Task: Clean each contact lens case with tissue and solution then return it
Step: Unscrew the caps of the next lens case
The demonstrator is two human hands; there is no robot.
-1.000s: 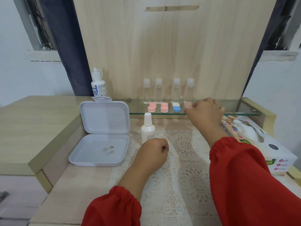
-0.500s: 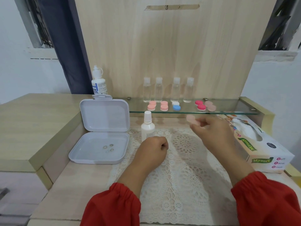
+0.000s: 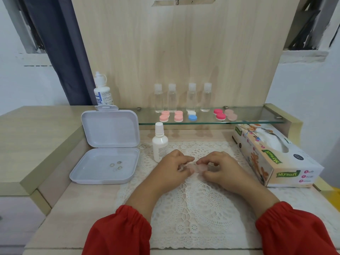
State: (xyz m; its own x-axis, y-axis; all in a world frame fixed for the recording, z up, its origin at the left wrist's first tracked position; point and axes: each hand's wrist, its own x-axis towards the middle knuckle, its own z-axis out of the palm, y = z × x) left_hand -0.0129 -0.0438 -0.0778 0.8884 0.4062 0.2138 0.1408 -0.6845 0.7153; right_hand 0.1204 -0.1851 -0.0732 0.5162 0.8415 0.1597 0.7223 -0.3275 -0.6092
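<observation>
A pale pink contact lens case (image 3: 197,167) is low over the lace mat, held from both ends. My left hand (image 3: 173,168) pinches its left end and my right hand (image 3: 219,168) pinches its right end. On the glass shelf (image 3: 257,116) lie several more cases: two light pink ones (image 3: 164,115) (image 3: 178,115), a white and blue one (image 3: 192,115), a magenta one (image 3: 219,114) and a beige one (image 3: 230,115). A white solution bottle (image 3: 159,142) stands just left of my left hand. The tissue box (image 3: 272,155) lies to the right.
An open white plastic box (image 3: 108,144) at the left holds several loose lenses (image 3: 116,165). A larger eye solution bottle (image 3: 102,91) stands behind it. Several clear small bottles (image 3: 182,97) line the back of the shelf. A raised wooden ledge (image 3: 27,137) borders the left side.
My right hand took a pale pink case off the shelf and brought it down over the mat. My left hand uncurled from a fist and took the case's other end.
</observation>
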